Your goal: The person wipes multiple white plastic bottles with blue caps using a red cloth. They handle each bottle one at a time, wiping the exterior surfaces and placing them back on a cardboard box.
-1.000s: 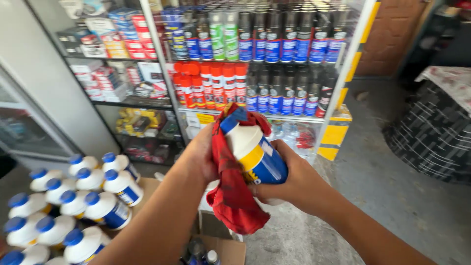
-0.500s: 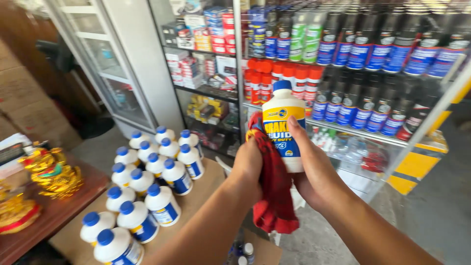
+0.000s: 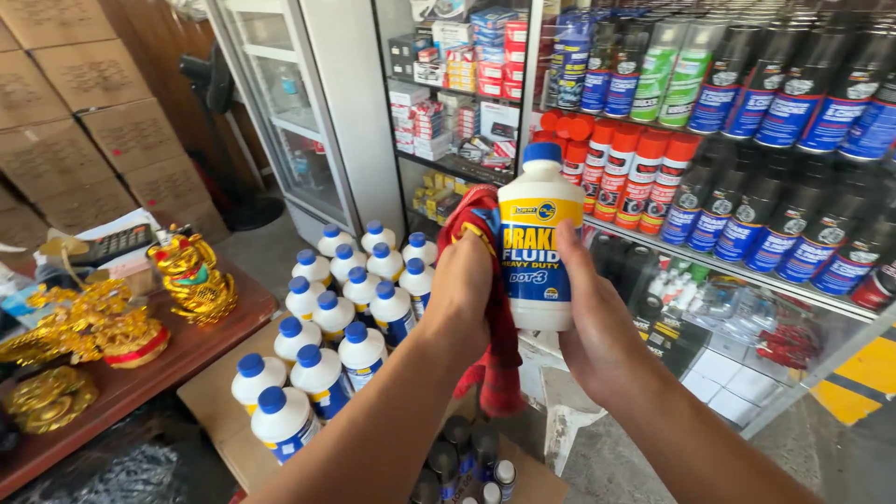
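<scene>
Basically, the white bottle (image 3: 539, 245) stood upright in mid-air, long axis vertical, blue cap up, its yellow-and-blue label facing the camera. The right hand (image 3: 597, 327) was clamped on the bottle's lower right side, thumb lying up along the label edge. The left hand (image 3: 464, 285) was closed on a red plaid rag (image 3: 492, 308), pressing it against the bottle's left side; the rag hung down below the bottle's base.

Left of and below the bottle, a cluster of matching white bottles (image 3: 336, 327) with blue caps stood upright on flattened cardboard (image 3: 210, 397) on the floor. Directly below the bottle, a few dark-capped small bottles (image 3: 462, 457) showed in a box. Further left of the bottle sat a brown wooden table (image 3: 159, 369) carrying gold ornaments (image 3: 191, 275), one a gold cat figure. Beyond the table, stacked brown cartons (image 3: 93, 121) lined the wall, with a black fan (image 3: 219, 84) and a glass-door cabinet (image 3: 289, 112) beside them.

Behind the bottle ran metal shelving (image 3: 709, 266). Upper shelf to the right of the bottle's cap: dark spray cans with blue labels (image 3: 793, 93), plus two green-and-white ones (image 3: 672, 70). Level with the bottle: red-capped cans (image 3: 635, 168), then more black cans with blue labels (image 3: 793, 243). Left of the bottle, small red, white and blue boxes (image 3: 467, 84) filled the shelves. Low right of the bottle, a yellow stripe (image 3: 863, 378) marked the grey concrete floor.
</scene>
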